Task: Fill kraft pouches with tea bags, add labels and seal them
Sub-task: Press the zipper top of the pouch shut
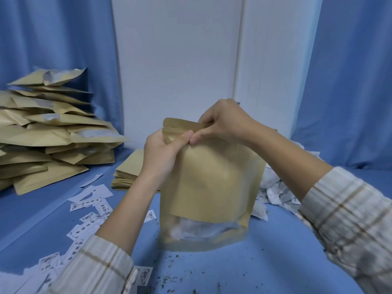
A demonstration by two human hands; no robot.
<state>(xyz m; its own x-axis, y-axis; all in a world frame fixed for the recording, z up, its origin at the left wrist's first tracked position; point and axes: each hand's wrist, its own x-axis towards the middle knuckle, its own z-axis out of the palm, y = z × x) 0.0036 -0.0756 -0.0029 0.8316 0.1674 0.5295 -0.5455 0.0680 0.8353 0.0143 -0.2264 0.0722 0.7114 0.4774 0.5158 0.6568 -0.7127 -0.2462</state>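
Seen from the head camera, a person in a plaid shirt holds a kraft pouch (210,179) upright over a blue table (265,257), its base just above or on the surface; motion blur makes that hard to tell. The left hand (161,149) pinches the pouch's top strip near its left corner, thumb in front. The right hand (222,122) pinches the same strip just beside it, fingertips of the two hands meeting at the zip line. White tea bags show through the pouch's clear lower window (201,230). A heap of filled pouches (48,132) rises at far left, a flat stack of empty pouches (127,175) lies behind the left wrist, printed labels (91,211) are scattered lower left, and loose tea bags (275,192) are piled at right.
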